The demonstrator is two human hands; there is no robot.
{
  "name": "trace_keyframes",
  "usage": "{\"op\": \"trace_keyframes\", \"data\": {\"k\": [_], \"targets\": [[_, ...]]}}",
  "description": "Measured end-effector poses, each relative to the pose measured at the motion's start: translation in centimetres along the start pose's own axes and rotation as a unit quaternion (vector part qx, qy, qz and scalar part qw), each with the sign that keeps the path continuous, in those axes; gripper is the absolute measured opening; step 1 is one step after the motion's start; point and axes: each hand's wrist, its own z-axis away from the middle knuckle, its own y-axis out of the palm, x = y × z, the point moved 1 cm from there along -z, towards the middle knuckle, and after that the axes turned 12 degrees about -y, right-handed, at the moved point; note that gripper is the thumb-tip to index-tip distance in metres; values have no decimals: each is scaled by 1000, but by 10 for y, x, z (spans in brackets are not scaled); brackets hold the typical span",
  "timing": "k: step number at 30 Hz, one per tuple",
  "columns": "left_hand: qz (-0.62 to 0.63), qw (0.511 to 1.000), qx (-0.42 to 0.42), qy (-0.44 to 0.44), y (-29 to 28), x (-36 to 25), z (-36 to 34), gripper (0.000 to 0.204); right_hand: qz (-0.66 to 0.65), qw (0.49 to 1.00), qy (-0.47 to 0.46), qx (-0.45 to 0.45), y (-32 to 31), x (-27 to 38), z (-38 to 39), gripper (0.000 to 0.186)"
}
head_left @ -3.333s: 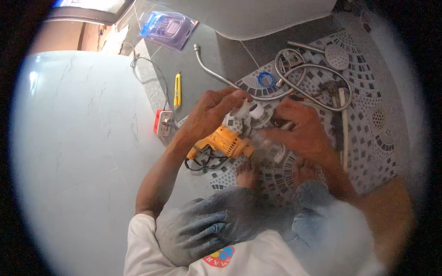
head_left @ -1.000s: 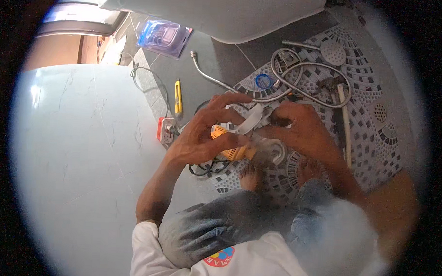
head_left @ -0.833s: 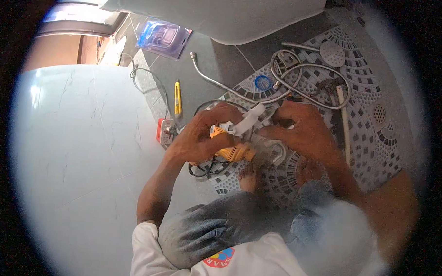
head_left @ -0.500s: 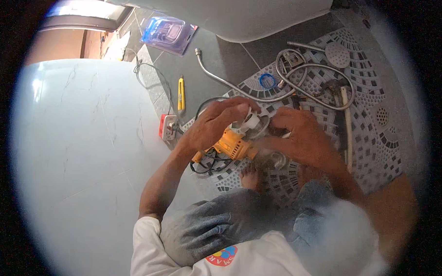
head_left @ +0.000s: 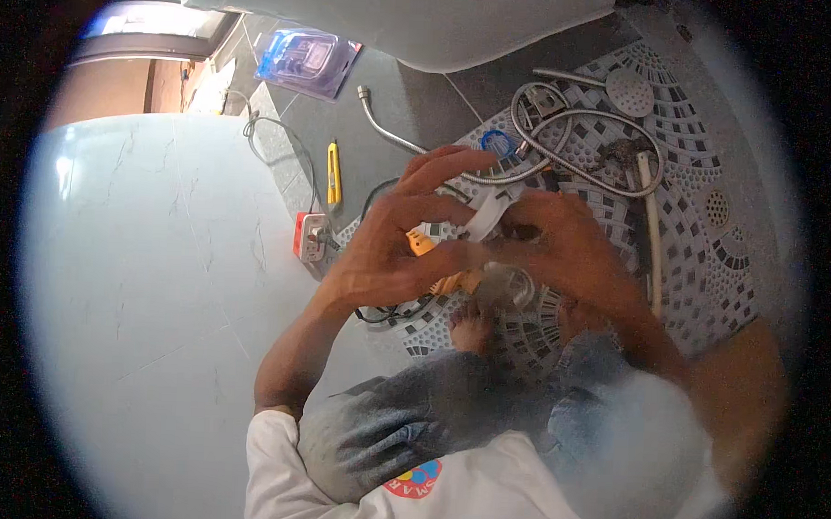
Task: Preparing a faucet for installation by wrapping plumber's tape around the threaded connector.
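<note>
Around a white plastic piece (head_left: pixel 488 216) at the centre, my left hand (head_left: pixel 402 241) has its fingers spread, with fingertips close beside the piece; contact is unclear. My right hand (head_left: pixel 562 251) has curled fingers gripping the piece from the right, partly hiding it. Beneath them lie a yellow power tool (head_left: pixel 444 281) with a black cord and a curved pale metal part (head_left: pixel 523 286), both partly covered. A yellow utility knife (head_left: pixel 333 174) lies left of my hands, and a red-and-white power socket (head_left: pixel 308 237) is below it.
A coiled metal hose (head_left: pixel 655 167), round shower head (head_left: pixel 629 91), blue ring (head_left: pixel 498 143) and pale pipe (head_left: pixel 652 249) lie on the mosaic floor (head_left: pixel 707 288). A clear blue package (head_left: pixel 303 63) rests on grey tiles near a white curved fixture (head_left: pixel 460 23). A pale marble-look surface (head_left: pixel 140 277) fills the left.
Since half a second ago, my left fingers have lifted and spread upward and away from the white piece, which has turned. My right hand has shifted slightly up and left.
</note>
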Motion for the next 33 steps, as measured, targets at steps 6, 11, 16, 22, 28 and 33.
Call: {"op": "trace_keyframes", "data": {"k": [6, 11, 16, 22, 28, 33], "targets": [[4, 1000, 19, -18, -10, 14, 13, 23, 40, 998, 7, -47, -9, 5, 2, 34], [-67, 995, 66, -21, -12, 42, 7, 32, 36, 999, 19, -14, -16, 13, 4, 33], [166, 972, 82, -146, -5, 37, -4, 38, 86, 994, -54, 41, 0, 11, 5, 34], [113, 985, 51, -119, 8, 12, -14, 24, 4, 997, -57, 47, 8, 7, 3, 33], [62, 998, 27, 14, 1, -4, -1, 17, 27, 999, 32, 34, -7, 13, -3, 32], [95, 995, 19, -20, -10, 11, 11, 20, 23, 997, 49, -49, -12, 12, 1, 33]]}}
